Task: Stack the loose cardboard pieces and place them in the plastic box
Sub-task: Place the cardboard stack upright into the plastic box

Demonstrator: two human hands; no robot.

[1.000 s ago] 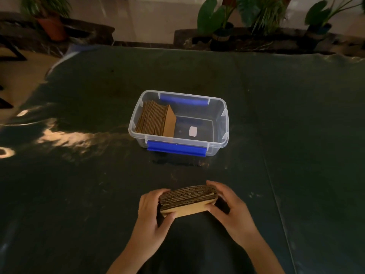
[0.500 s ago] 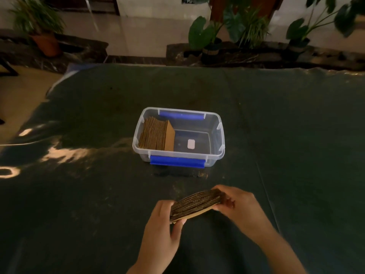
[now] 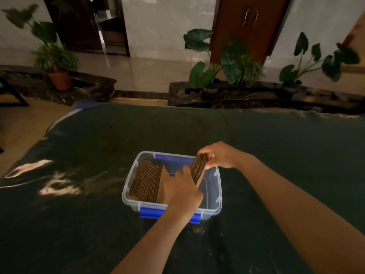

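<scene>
Dark green sheeting covers the desk (image 3: 79, 224), with potted plants beyond its far edge. On it stands the clear plastic box with blue latches (image 3: 216, 191), a row of brown corrugated cardboard pieces (image 3: 146, 181) already upright at its left end. The placing step is in hand: a small stack of brown cardboard pieces (image 3: 198, 170) hangs tilted over the box's empty right half, the right hand (image 3: 219, 155) pinching its far edge, the left hand (image 3: 182, 191) curled around its near edge. Next, it probably needs lowering upright beside the row.
</scene>
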